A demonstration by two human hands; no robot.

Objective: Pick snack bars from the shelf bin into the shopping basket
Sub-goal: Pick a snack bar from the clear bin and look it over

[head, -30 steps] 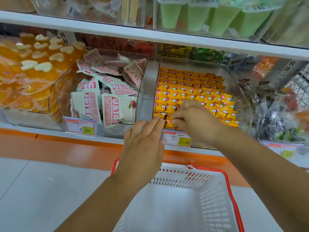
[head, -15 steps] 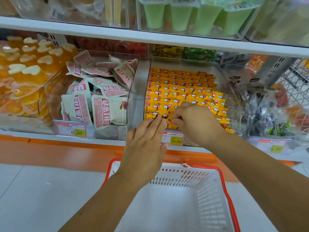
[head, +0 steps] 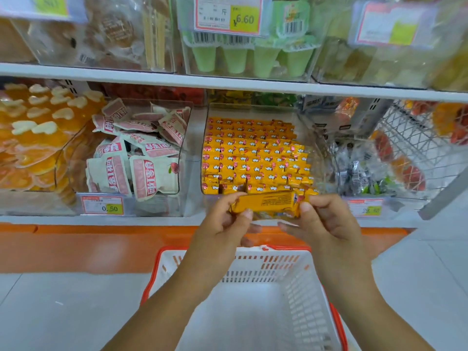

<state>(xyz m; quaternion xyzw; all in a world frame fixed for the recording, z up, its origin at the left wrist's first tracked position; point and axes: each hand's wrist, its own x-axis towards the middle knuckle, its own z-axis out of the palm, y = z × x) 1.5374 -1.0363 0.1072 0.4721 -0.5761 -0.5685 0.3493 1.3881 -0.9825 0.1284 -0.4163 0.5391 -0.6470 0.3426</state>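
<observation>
Setting: shop shelf bin (head: 253,148), just beyond the hands.
Hands: left hand (head: 222,225) and right hand (head: 323,221) pinch the ends of one snack bar (head: 268,202).
Handling: probably light, with a slick wrapper.

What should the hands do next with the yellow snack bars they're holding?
Probably lower them and bring them a little back, then let go over the shopping basket. The left hand and the right hand pinch the yellow snack bars by their ends, in front of the shelf edge and out of the bin. The basket sits open just below them.
</observation>
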